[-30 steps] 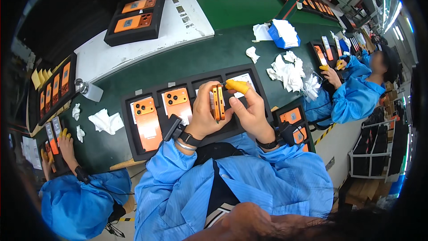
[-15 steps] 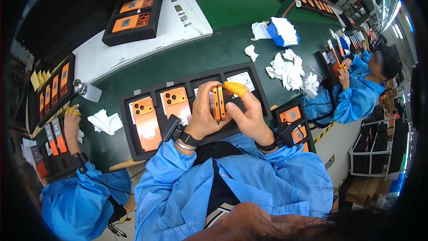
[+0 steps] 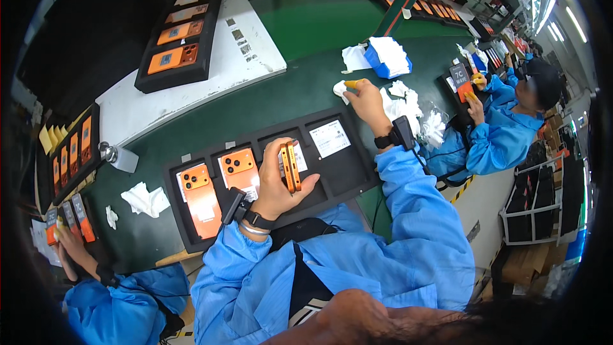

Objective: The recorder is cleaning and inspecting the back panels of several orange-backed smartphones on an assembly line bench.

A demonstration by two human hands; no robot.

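Note:
My left hand (image 3: 276, 185) is closed around two orange phones (image 3: 290, 167), stood on edge side by side above the black tray (image 3: 348, 179), their narrow ends showing. My right hand (image 3: 369, 107), with a yellow finger cot on one finger, stretches beyond the tray. Its fingertips pinch a small crumpled white tissue (image 3: 340, 91) on the green table. Two more orange phones, one at the left end (image 3: 200, 201) and one beside it (image 3: 240, 172), lie camera side up in the tray. A white label sheet (image 3: 330, 138) shows in the right compartment.
Crumpled tissues (image 3: 405, 105) and a blue tissue pack (image 3: 388, 57) lie at the far right. At left are a metal-topped bottle (image 3: 119, 157) and a white wipe (image 3: 145, 200). Another phone tray (image 3: 175, 45) stands behind. Co-workers' blue sleeves show at left (image 3: 128, 297) and right (image 3: 495, 137).
My right hand has let go of the two phones and moved away to the small tissue. The left hand alone now holds the phones. The view has shifted slightly.

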